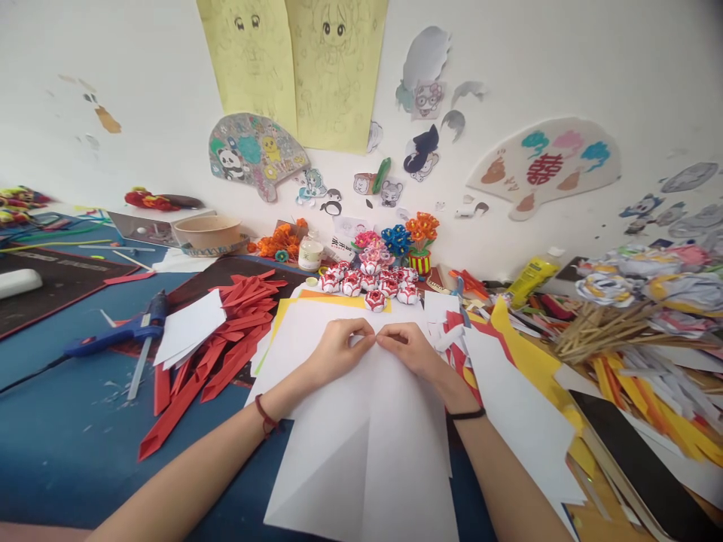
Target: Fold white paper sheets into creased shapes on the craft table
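Both hands, the left hand [336, 348] and the right hand [410, 348], pinch the far tip of the folded white paper [367, 436], fingertips meeting at its apex. The paper lies flat on the blue surface [56, 421], directly before the person. Red paper strips [218, 354] lie at 9 o'clock of the hands, 1 blue glue gun [121, 330] beyond them, and red-and-white paper flowers [370, 284] sit at 12 o'clock.

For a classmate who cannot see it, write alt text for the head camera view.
Two bare hands, left hand and right hand, pinch the top point of a folded white paper sheet on a blue table. Folded red paper strips and a blue glue gun lie to the left.
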{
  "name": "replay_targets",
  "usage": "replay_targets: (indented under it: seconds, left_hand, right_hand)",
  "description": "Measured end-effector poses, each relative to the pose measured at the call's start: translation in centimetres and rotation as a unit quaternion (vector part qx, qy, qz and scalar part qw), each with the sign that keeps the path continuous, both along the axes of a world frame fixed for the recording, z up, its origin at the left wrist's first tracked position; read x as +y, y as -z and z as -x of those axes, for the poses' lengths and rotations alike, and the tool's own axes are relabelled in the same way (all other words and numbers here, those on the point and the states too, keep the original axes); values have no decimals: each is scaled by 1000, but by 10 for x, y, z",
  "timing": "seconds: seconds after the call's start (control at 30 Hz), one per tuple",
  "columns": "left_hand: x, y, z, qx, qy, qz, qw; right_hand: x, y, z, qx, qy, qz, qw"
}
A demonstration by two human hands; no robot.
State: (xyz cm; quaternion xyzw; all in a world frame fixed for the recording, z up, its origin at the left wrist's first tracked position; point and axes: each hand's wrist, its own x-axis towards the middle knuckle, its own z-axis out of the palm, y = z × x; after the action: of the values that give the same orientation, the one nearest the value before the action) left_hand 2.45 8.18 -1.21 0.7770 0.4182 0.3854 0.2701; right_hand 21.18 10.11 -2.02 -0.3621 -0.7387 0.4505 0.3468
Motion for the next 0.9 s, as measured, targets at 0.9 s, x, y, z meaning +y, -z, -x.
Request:
replay_targets:
  seconds: [0.9]
  left_hand:
    - [32, 7, 28, 98, -150, 57, 982]
  right_hand:
    - [10, 6, -18, -333, 222, -238, 885]
